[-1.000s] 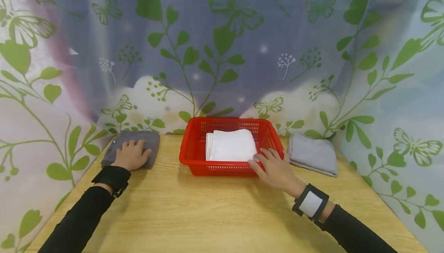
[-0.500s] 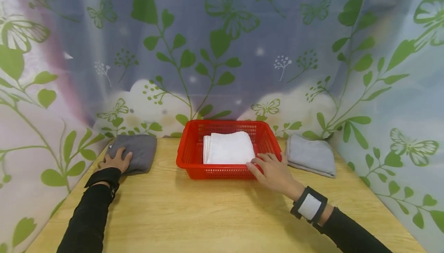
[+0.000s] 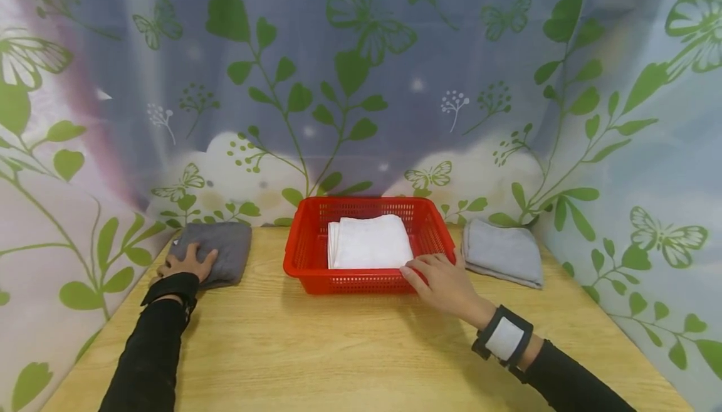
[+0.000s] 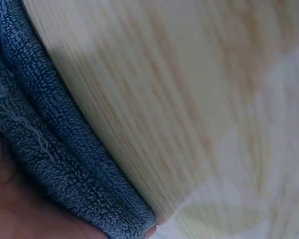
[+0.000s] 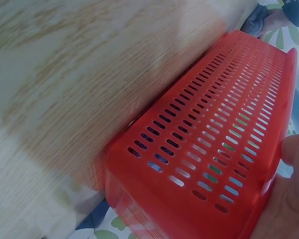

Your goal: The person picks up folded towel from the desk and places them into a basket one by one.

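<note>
A folded dark grey towel (image 3: 228, 249) lies at the back left of the table. My left hand (image 3: 183, 266) is at its front left corner, gripping the edge, with the fingers partly hidden. Up close in the left wrist view, the towel (image 4: 65, 134) shows thick terry folds against my palm. A red slotted plastic basket (image 3: 350, 283) stands at the back middle, with a folded white towel (image 3: 372, 242) inside. My right hand (image 3: 445, 283) grips the basket's front right corner at the rim. In the right wrist view the thumb lies against the basket's rim (image 5: 276, 167).
Right of the basket lies a folded light grey towel (image 3: 502, 252). Everything rests on a wood-grain table (image 3: 327, 349). Leaf-patterned curtains (image 3: 361, 105) enclose the back and both sides.
My left hand has slid from the middle of the dark grey towel to its front left corner. The right hand keeps its grip on the basket. The head view has shifted slightly.
</note>
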The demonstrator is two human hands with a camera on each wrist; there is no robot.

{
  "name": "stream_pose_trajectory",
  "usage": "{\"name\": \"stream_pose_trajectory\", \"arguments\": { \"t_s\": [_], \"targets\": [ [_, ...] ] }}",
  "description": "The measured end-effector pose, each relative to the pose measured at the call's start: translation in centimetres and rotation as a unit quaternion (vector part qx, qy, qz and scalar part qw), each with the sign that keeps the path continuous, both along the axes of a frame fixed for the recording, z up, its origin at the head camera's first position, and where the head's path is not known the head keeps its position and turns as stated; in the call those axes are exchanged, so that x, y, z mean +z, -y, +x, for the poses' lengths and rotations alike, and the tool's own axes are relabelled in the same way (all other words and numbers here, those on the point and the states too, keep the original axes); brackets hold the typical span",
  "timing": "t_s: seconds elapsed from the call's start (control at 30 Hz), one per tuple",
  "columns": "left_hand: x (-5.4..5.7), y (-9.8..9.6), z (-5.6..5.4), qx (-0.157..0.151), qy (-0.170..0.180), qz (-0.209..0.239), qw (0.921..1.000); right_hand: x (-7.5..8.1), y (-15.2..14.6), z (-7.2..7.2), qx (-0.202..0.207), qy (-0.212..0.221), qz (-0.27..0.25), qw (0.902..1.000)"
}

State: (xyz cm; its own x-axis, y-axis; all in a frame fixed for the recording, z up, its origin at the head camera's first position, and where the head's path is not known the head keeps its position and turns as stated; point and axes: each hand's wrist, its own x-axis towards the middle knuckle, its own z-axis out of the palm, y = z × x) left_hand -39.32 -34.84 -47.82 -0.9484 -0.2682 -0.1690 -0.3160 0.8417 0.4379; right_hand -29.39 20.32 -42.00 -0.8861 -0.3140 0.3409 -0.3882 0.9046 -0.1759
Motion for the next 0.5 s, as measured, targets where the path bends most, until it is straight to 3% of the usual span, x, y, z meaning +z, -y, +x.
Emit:
{"name": "stream_pose_trajectory", "arguments": {
  "t_s": [0.37,0.5],
  "targets": [
    [1.0,-0.1,0.2,-0.011,-0.010,-0.020,0.9997,0.5,-0.1,0.0,0.010,-0.004,0.004,0.9999],
    [1.6,-0.4,0.2,-0.025,0.005,-0.018,0.9995,0.3,-0.3,0.1,0.008,-0.001,0.005,1.0000]
  ]
}}
